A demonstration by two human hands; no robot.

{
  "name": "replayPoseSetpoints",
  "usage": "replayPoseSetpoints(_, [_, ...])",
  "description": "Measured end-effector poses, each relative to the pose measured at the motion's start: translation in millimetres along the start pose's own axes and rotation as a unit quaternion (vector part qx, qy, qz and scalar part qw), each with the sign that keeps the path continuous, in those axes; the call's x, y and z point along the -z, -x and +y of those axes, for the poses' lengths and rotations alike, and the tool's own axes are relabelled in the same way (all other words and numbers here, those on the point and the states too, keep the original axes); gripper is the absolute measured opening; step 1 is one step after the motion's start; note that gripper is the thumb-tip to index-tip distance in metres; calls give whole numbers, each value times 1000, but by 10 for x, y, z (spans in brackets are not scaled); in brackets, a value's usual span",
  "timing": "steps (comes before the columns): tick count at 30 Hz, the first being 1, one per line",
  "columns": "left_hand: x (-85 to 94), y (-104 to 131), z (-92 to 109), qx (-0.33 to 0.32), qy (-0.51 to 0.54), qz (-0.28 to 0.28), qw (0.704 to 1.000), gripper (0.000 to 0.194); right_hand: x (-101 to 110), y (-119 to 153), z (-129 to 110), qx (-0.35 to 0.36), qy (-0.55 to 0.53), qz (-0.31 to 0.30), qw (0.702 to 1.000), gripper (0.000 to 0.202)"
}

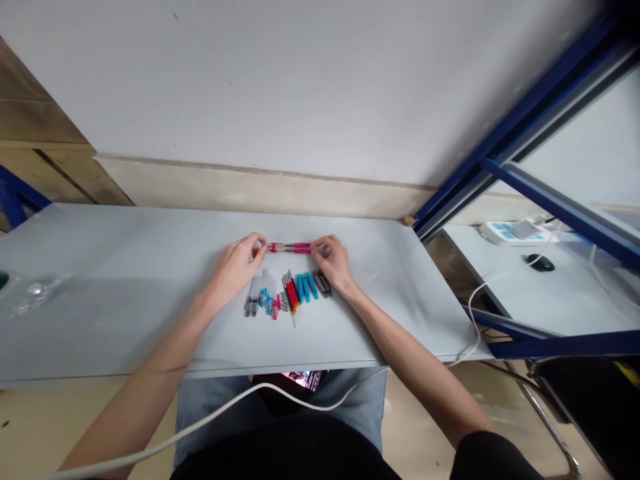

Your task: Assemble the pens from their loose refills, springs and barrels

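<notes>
Two pink pens (295, 248) lie side by side across the grey table, between my two hands. My left hand (241, 261) pinches their left ends, and my right hand (332, 259) has its thumb and fingers closed on their right ends. Nearer me are several blue barrels (306, 287), dark grey barrels (323, 283) and red and black refills (291, 291). To the left of the refills lie small pink pieces (276, 307), small blue pieces (265, 297) and clear tubes with grey ends (254, 293).
Clear plastic bags (35, 290) lie at the table's left. A white cable (260, 387) crosses in front of me and runs up to the right. A blue metal frame (465, 167) borders the right side; beyond are a black mouse (541, 263) and a power strip (515, 232).
</notes>
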State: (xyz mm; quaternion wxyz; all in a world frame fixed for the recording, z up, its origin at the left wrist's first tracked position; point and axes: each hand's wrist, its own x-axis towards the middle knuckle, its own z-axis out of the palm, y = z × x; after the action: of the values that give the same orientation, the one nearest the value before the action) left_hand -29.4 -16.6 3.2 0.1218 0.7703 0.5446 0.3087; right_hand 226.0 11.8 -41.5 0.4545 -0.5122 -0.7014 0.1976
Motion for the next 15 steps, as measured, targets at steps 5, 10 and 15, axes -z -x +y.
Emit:
replayPoseSetpoints(5, [160,474,57,63,-34,-80,994,12,-4,99,-240,81,1,-84,993,12])
replayPoseSetpoints(10, [62,625,33,62,-114,-116,985,11,-63,172,-352,95,57,-162,981,10])
replayPoseSetpoints(15, [48,497,-19,21,-190,-130,973,27,-125,167,-370,110,154,-215,958,12])
